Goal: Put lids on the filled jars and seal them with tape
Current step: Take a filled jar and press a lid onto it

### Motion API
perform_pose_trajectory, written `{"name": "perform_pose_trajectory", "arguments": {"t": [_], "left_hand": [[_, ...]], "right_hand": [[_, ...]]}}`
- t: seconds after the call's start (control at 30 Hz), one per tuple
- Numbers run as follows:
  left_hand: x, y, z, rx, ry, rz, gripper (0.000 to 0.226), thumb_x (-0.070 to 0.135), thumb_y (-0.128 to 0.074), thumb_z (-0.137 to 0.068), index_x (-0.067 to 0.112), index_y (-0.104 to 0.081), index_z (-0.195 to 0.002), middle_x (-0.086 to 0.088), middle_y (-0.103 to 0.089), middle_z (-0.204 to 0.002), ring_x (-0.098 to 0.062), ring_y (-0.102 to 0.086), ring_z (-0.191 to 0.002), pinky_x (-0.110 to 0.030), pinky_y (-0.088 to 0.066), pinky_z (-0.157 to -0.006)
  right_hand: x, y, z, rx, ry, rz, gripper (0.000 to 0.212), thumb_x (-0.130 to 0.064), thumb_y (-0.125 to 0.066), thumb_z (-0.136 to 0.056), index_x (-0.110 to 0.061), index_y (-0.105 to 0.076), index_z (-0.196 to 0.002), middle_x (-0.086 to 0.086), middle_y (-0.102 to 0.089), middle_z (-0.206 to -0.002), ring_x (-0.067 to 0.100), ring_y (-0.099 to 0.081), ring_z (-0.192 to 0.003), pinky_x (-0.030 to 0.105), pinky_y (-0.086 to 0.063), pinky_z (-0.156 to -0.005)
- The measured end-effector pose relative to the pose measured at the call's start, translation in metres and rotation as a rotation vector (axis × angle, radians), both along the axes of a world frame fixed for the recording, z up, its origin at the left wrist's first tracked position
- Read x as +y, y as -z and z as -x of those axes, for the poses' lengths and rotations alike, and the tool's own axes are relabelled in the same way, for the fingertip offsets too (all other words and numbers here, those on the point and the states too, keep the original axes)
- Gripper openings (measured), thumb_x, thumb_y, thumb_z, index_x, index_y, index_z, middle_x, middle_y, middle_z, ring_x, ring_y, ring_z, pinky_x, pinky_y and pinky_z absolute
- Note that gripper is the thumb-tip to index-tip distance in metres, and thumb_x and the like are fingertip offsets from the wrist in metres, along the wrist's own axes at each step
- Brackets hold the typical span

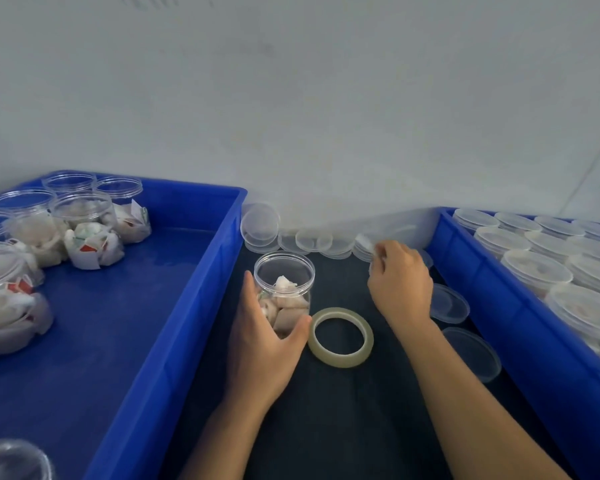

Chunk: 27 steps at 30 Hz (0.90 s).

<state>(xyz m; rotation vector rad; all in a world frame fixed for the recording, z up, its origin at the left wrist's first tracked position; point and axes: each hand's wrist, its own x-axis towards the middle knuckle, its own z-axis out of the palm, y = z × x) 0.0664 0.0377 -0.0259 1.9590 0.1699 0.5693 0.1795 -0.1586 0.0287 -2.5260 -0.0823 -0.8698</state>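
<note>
The left hand (pixel 260 341) wraps around the open jar (pixel 283 294) on the dark mat between two blue bins, beside the tape roll (pixel 341 337), while the right hand (pixel 400 284) pinches a clear lid (pixel 365 247) by the wall.

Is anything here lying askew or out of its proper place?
One clear lid stands on edge, leaning at the wall behind the open jar, while the other loose lids lie flat. Nothing looks spilled or broken.

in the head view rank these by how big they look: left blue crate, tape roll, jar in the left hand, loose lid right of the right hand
1. left blue crate
2. jar held by left hand, and tape roll: look alike
3. loose lid, partly behind right hand
</note>
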Motion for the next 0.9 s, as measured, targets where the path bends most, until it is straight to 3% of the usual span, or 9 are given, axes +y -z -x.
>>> {"name": "perform_pose_trajectory", "arguments": {"t": [0.13, 0.2, 0.3, 0.43, 0.53, 0.63, 0.73, 0.83, 0.9], "left_hand": [[-0.004, -0.002, 0.003, -0.058, -0.033, 0.077, 0.113, 0.052, -0.086, -0.081, 0.048, -0.010, -0.164, 0.016, -0.034, -0.168, -0.002, -0.038, -0.149, -0.026, -0.037, -0.113], [-0.006, -0.004, 0.004, -0.081, -0.043, 0.085, 0.107, 0.049, -0.084, -0.082, 0.047, -0.014, -0.163, 0.016, -0.039, -0.165, -0.005, -0.043, -0.147, -0.032, -0.044, -0.114], [-0.006, -0.006, 0.005, -0.092, -0.047, 0.089, 0.099, 0.045, -0.082, -0.084, 0.046, -0.022, -0.162, 0.020, -0.046, -0.158, -0.004, -0.051, -0.141, -0.041, -0.051, -0.113], [-0.006, -0.008, 0.006, -0.113, -0.058, 0.078, 0.097, 0.049, -0.081, -0.082, 0.046, -0.026, -0.161, 0.023, -0.049, -0.154, 0.000, -0.052, -0.137, -0.038, -0.053, -0.110], [-0.006, -0.007, 0.006, -0.125, -0.065, 0.089, 0.097, 0.049, -0.084, -0.081, 0.048, -0.028, -0.160, 0.027, -0.049, -0.153, 0.004, -0.052, -0.136, -0.035, -0.053, -0.109], [-0.008, -0.006, 0.005, -0.131, -0.059, 0.098, 0.094, 0.047, -0.085, -0.079, 0.047, -0.033, -0.158, 0.026, -0.054, -0.149, 0.001, -0.056, -0.134, -0.040, -0.056, -0.107], [-0.010, -0.007, 0.005, -0.159, -0.042, 0.121, 0.088, 0.045, -0.082, -0.078, 0.048, -0.040, -0.155, 0.025, -0.059, -0.143, 0.001, -0.059, -0.131, -0.040, -0.058, -0.103], [-0.011, -0.008, 0.007, -0.178, -0.037, 0.133, 0.084, 0.042, -0.082, -0.079, 0.048, -0.042, -0.152, 0.027, -0.061, -0.139, 0.004, -0.060, -0.127, -0.036, -0.059, -0.100], [-0.012, -0.007, 0.007, -0.180, -0.038, 0.135, 0.084, 0.037, -0.084, -0.081, 0.047, -0.042, -0.153, 0.028, -0.060, -0.139, 0.005, -0.060, -0.127, -0.035, -0.058, -0.100]], "right_hand": [[0.014, -0.032, 0.028, -0.064, -0.162, -0.413, 0.024, -0.022, -0.062, -0.106, -0.022, -0.070, -0.129, -0.016, -0.074, -0.100, 0.005, -0.070, -0.093, 0.028, -0.058, -0.082], [0.022, -0.048, 0.038, -0.001, -0.299, -0.607, 0.024, -0.019, -0.060, -0.107, -0.024, -0.071, -0.128, -0.015, -0.076, -0.093, 0.004, -0.073, -0.087, 0.022, -0.059, -0.076], [0.031, -0.064, 0.044, 0.186, -0.471, -0.752, 0.018, -0.018, -0.061, -0.107, -0.018, -0.076, -0.118, -0.008, -0.079, -0.087, 0.009, -0.075, -0.073, 0.025, -0.063, -0.066], [0.043, -0.065, 0.041, 0.443, -0.523, -0.671, 0.025, -0.025, -0.063, -0.107, -0.012, -0.081, -0.094, 0.004, -0.078, -0.075, 0.019, -0.074, -0.062, 0.042, -0.067, -0.077], [0.048, -0.057, 0.036, 0.468, -0.519, -0.562, 0.034, -0.029, -0.062, -0.105, -0.019, -0.081, -0.078, 0.001, -0.078, -0.075, 0.020, -0.074, -0.061, 0.042, -0.065, -0.076], [0.053, -0.054, 0.033, 0.432, -0.510, -0.488, 0.024, -0.034, -0.064, -0.101, -0.030, -0.081, -0.085, -0.005, -0.077, -0.077, 0.015, -0.073, -0.060, 0.037, -0.065, -0.067], [0.058, -0.051, 0.031, 0.389, -0.515, -0.450, 0.016, -0.035, -0.066, -0.099, -0.033, -0.080, -0.091, -0.009, -0.075, -0.074, 0.012, -0.071, -0.056, 0.040, -0.064, -0.071], [0.057, -0.051, 0.031, 0.348, -0.506, -0.385, 0.012, -0.035, -0.068, -0.098, -0.038, -0.077, -0.090, -0.020, -0.073, -0.077, 0.001, -0.067, -0.059, 0.021, -0.055, -0.065], [0.055, -0.051, 0.033, 0.327, -0.490, -0.324, 0.012, -0.034, -0.070, -0.097, -0.042, -0.074, -0.088, -0.021, -0.072, -0.080, -0.009, -0.065, -0.074, 0.007, -0.047, -0.060]]}}
